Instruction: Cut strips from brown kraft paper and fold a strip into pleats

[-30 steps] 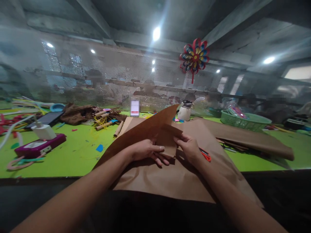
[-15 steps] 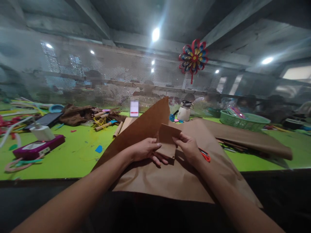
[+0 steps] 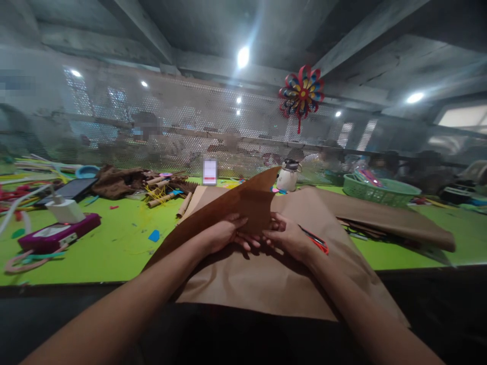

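Observation:
A large sheet of brown paper (image 3: 262, 289) lies over the table edge, its left part raised in a dark, pointed flap (image 3: 213, 208). Between my hands is a smaller folded piece of brown paper (image 3: 255, 213), its outline blending into the flap behind. My left hand (image 3: 228, 234) grips its lower left side, thumb on top and fingers underneath. At its lower right edge, my right hand (image 3: 286, 234) pinches with thumb and fingers. Beside my right wrist lies a slim tool with a red handle (image 3: 321, 245), partly hidden by that hand.
On the green table (image 3: 125, 258) are a purple power strip (image 3: 61, 232) at left, paper rolls (image 3: 158, 198) with yellow strands, and an upright lit phone (image 3: 209, 172). Behind stand a white jug (image 3: 287, 178) and a green basket (image 3: 380, 192). Folded brown paper (image 3: 399, 220) lies right.
The small paper piece has tilted and turned from its lit face to a dark one. The raised flap's tip has dropped and shifted right. My right hand has slid down the piece's edge.

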`<state>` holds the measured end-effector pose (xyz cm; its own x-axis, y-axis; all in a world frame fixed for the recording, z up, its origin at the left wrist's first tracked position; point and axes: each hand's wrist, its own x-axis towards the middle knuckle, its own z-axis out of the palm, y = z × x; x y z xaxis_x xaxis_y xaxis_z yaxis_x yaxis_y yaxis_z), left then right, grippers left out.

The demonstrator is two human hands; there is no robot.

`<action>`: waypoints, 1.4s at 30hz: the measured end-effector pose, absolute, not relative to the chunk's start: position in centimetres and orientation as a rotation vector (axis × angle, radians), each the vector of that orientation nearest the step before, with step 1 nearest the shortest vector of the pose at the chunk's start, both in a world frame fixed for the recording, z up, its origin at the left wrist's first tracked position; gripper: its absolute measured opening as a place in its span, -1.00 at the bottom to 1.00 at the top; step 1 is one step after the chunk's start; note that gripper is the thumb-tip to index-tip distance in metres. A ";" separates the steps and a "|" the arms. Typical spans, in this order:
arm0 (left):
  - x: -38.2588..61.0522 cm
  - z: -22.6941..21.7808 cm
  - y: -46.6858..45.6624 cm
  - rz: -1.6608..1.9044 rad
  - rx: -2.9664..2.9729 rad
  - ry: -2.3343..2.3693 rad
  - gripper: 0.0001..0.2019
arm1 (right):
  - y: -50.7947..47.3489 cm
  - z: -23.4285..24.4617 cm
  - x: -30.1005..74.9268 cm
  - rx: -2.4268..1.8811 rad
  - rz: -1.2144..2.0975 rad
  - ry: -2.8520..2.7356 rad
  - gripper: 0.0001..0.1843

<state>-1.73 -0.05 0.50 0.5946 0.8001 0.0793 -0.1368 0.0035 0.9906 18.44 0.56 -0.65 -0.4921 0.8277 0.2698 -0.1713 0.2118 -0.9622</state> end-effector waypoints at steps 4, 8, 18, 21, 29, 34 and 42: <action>-1.7 0.6 0.0 0.852 1.327 0.662 -0.65 | 0.6 -0.6 18.5 -0.654 1.390 -1.611 -0.43; -1.6 0.7 -0.3 0.856 1.288 0.686 -0.68 | 0.7 -0.5 19.0 -0.714 1.290 -1.593 -0.38; -1.8 0.8 -0.4 0.810 1.255 0.567 -0.69 | 0.2 -0.8 19.4 -0.693 0.839 -1.846 -0.40; -1.8 0.6 -0.4 0.786 1.278 0.549 -0.66 | 0.0 -1.1 19.3 -0.698 0.860 -1.969 -0.57; -2.0 0.6 -0.2 0.750 1.252 0.532 -0.63 | -0.9 -0.7 19.5 -0.661 0.788 -2.088 -0.69; -1.9 0.8 -0.3 0.751 1.282 0.578 -0.61 | -1.0 -0.8 19.5 -0.670 0.682 -2.097 -0.68; -2.0 1.2 -0.7 0.736 1.337 0.721 -0.69 | -1.9 -0.5 19.7 -0.728 0.575 -2.068 -0.62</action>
<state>-2.04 -0.71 1.21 0.5842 0.8107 -0.0384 -0.0551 0.0868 0.9947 19.70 -1.85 -0.53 -0.4717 0.6756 0.5666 0.2862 0.7251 -0.6264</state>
